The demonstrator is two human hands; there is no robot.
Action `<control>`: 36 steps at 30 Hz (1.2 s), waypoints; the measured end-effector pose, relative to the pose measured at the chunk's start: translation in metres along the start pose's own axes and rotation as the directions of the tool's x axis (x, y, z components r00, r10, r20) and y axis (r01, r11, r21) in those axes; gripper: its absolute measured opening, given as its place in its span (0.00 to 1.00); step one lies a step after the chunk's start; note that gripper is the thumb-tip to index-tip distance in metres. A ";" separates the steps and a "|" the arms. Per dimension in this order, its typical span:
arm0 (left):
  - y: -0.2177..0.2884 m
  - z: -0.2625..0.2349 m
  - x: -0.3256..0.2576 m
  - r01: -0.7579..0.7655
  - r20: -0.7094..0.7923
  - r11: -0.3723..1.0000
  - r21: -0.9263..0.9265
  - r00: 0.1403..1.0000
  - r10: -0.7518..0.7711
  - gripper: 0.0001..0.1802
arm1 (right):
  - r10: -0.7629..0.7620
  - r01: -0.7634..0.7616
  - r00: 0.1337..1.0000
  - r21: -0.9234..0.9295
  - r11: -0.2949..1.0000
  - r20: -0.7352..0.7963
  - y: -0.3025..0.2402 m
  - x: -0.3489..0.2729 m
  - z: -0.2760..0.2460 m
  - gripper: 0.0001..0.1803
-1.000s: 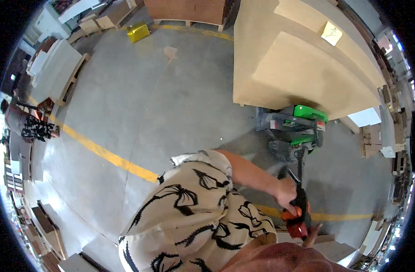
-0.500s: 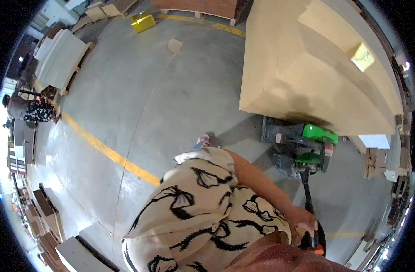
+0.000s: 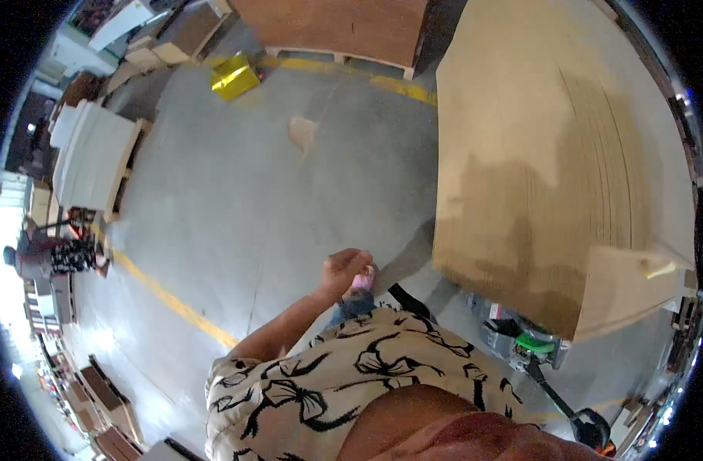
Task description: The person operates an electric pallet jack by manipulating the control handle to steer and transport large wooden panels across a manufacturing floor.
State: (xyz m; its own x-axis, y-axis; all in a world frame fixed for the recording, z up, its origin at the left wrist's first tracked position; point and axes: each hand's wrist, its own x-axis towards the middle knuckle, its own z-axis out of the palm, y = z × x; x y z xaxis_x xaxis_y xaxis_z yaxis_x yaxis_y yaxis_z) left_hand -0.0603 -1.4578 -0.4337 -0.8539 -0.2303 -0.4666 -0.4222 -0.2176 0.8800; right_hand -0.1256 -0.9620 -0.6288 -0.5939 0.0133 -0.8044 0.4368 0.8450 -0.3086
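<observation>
My left hand (image 3: 347,272) is lifted in front of my body, its fingers curled in and nothing visible in them. My right hand is out of view. At the lower right stands a green and black pallet truck (image 3: 534,343). Its black handle (image 3: 550,392) slants toward me and ends in a grip with an orange part; no hand shows on it. A tall stack of tan boards (image 3: 513,177) rests above the truck, and my shadow falls across it. A blurred yellow paper slip (image 3: 661,270) shows at its right side.
A shiny yellow box (image 3: 235,77) sits on the floor near a yellow line (image 3: 179,307). Ahead is a brown stack on a pallet (image 3: 328,31). To the left, white panels lie on a pallet (image 3: 94,157), with another person (image 3: 56,253) beyond.
A hand of mine that gripped the truck's handle is off it. My left hand is now raised in front. The board stack and truck sit lower in view, and my view has turned.
</observation>
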 end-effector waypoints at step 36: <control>0.602 -0.123 0.958 -0.601 0.395 -0.200 0.774 0.210 0.894 0.11 | -0.717 0.335 0.071 -0.661 0.672 -0.693 -0.900 0.250 -0.540 0.15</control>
State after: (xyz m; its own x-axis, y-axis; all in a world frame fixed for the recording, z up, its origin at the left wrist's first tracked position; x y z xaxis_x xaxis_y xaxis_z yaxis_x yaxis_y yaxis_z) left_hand -1.0946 -1.9258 -0.3620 -0.6773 0.1312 0.7239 0.3626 0.9157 0.1732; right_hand -1.0320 -1.4299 -0.2780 -0.8237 -0.2343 0.5164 -0.3518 0.9253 -0.1413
